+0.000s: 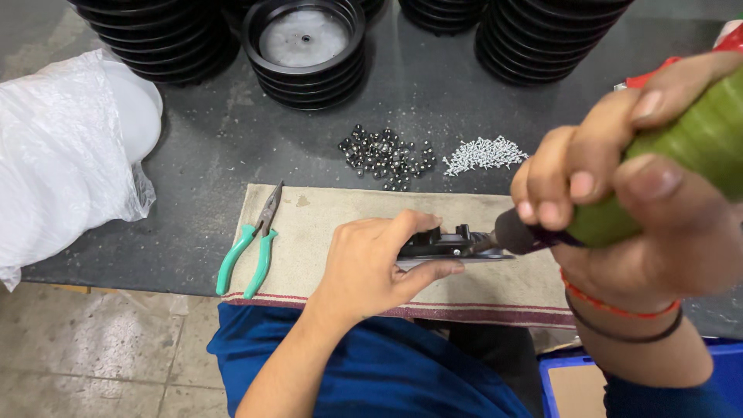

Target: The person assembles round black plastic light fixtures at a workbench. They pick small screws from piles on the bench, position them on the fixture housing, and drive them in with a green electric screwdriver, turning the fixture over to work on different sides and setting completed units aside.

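Bracket (445, 241): small, black, angular, matte; pinched between thumb and fingers of left hand (371, 267), closed round it, just above mat (325, 224). Thin grey plate under it, edge only visible.

Driver (658, 186): fat green glossy handle, dark collar, tip pressed to bracket's right end; gripped in right hand (619, 193), fist closed tight round handle. Red and black cords at that wrist.

Progress, judged: fastening under way on one piece. No finished pieces identifiable on bench. Large share of fasteners unused, so much seemingly left.

Screws (484, 153): small heap, pale bright metal, on bench beyond mat.

Nuts (387, 157): looser heap, dark, rounded, shiny; just left of screws. Exact kind too small to tell.

Pliers (255, 244): long-nose, teal grips, across mat's left edge, untouched.

Mat: beige woven cloth, red stripe at near hem.

Bench (201, 155): dark grey, scuffed, dusty.

Rings (306, 46): stacked black ribbed round mouldings, far edge; one with grey disc inside.

Bag (62, 162): white crinkled plastic, far left.

Crate (565, 371): blue, below bench, right.
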A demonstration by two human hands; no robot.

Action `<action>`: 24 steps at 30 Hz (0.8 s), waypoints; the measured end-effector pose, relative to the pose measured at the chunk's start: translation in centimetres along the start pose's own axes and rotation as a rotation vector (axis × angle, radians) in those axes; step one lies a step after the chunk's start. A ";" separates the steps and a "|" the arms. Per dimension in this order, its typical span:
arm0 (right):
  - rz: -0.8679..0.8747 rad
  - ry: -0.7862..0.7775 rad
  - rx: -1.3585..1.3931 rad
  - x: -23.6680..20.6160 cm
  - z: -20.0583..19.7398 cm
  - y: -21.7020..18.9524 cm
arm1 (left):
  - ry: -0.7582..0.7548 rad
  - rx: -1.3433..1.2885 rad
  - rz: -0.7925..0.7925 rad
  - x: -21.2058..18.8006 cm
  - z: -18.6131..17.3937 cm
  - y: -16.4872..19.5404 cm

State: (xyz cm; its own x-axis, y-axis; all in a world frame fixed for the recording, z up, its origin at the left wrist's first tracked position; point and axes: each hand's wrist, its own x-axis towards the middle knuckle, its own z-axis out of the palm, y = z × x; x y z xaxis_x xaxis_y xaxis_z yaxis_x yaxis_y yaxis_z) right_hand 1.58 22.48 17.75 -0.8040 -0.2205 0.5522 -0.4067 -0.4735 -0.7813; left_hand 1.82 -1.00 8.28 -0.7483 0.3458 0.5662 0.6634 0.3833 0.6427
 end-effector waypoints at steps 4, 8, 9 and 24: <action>0.024 -0.096 -0.007 -0.3 -1.2 0.1 | 0.008 0.000 0.005 -0.1 -0.1 0.1; 0.029 -0.116 -0.015 -0.1 -1.5 0.0 | 0.004 -0.003 0.004 -0.2 -0.1 0.1; 0.031 -0.120 -0.008 -0.1 -1.4 0.0 | 0.003 -0.003 0.005 -0.2 -0.1 0.1; -0.027 -0.116 -0.026 0.2 -0.3 0.8 | 0.007 -0.007 -0.001 -0.2 -0.1 0.2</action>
State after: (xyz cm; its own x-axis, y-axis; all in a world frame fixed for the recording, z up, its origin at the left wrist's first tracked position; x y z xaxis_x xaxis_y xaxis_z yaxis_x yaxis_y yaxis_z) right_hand 0.91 22.32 17.11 -0.7379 -0.3056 0.6017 -0.4398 -0.4586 -0.7722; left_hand 2.08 -1.07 8.38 -0.7492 0.3391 0.5689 0.6623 0.3776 0.6471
